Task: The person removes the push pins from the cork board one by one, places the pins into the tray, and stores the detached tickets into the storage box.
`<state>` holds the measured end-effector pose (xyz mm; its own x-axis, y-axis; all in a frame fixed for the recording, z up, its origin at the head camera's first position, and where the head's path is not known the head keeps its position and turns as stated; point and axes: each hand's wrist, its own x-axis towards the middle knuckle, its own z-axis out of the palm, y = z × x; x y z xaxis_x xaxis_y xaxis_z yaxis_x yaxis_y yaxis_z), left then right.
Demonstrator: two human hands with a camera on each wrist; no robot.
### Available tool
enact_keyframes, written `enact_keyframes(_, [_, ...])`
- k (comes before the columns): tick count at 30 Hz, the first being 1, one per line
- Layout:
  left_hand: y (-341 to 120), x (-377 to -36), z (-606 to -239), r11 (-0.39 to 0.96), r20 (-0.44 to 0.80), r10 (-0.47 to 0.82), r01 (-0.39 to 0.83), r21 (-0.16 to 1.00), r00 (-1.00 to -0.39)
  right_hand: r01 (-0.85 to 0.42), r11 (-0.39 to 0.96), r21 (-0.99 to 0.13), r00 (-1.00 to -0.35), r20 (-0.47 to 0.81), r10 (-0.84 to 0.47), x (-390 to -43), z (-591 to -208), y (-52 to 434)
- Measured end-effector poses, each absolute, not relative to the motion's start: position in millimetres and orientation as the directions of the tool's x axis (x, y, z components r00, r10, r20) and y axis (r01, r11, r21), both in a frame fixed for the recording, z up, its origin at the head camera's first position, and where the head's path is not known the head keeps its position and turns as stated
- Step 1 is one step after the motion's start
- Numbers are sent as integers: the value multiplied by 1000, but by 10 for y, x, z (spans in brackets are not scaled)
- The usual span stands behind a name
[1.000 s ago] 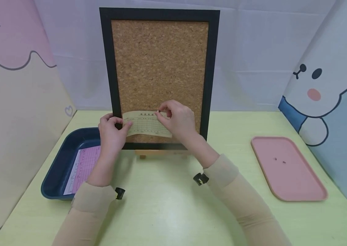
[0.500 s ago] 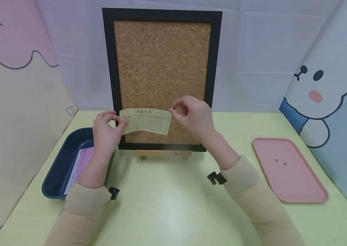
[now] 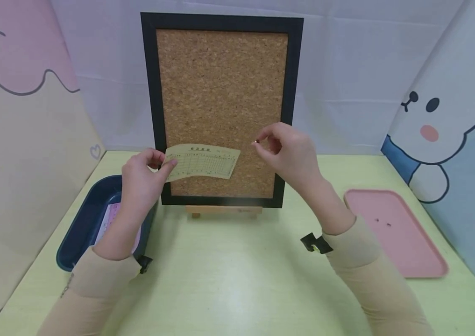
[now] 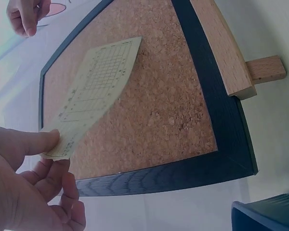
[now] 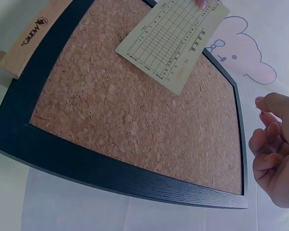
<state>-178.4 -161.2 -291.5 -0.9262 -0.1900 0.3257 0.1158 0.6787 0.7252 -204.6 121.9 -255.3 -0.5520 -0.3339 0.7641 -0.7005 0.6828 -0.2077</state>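
A cork board (image 3: 220, 93) in a black frame stands upright on a small wooden easel (image 3: 223, 210). My left hand (image 3: 142, 175) pinches the left end of a yellowish printed slip (image 3: 202, 161) and holds it in front of the board's lower part; the slip (image 4: 94, 94) (image 5: 176, 41) shows in both wrist views. My right hand (image 3: 287, 151) is off the slip, to its right, thumb and forefinger pinching a small pin (image 3: 256, 141), (image 5: 263, 111).
A dark blue tray (image 3: 90, 219) with a pink printed sheet (image 3: 109, 224) lies at the left behind my left arm. A pink tray (image 3: 397, 233) with two small pins (image 3: 382, 222) lies at the right. Cartoon-printed screens surround the yellow-green table (image 3: 229, 280).
My right hand has drawn the pin out and moved right, away from the slip. The slip now hangs free from my left hand, lifted slightly.
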Motion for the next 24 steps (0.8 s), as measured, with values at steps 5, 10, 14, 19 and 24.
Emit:
enact_keyframes(5, [-1620,-1720,-2838,686,346,-172,140,714,-922,-692,691,-209,-552,770,-319,-2007,-2493,1356])
enact_keyframes(10, [-1659,-1675,-2776,693,364,-174,149,705,-915,-674,708,-211,-554,778,-296,-1974,-2453,1485])
enact_keyframes(14, [-1696,-1659,-2729,700,365,-170,149,698,-915,-662,722,-202,-548,787,-283,-1942,-2422,1600])
enact_keyframes(19, [-1745,-1621,-2657,694,390,-159,178,697,-907,-634,744,-211,-563,786,-257,-1894,-2374,1756])
enact_keyframes(24, [-1794,-1590,-2565,698,424,-133,219,682,-896,-601,771,-212,-570,789,-228,-1824,-2306,1908])
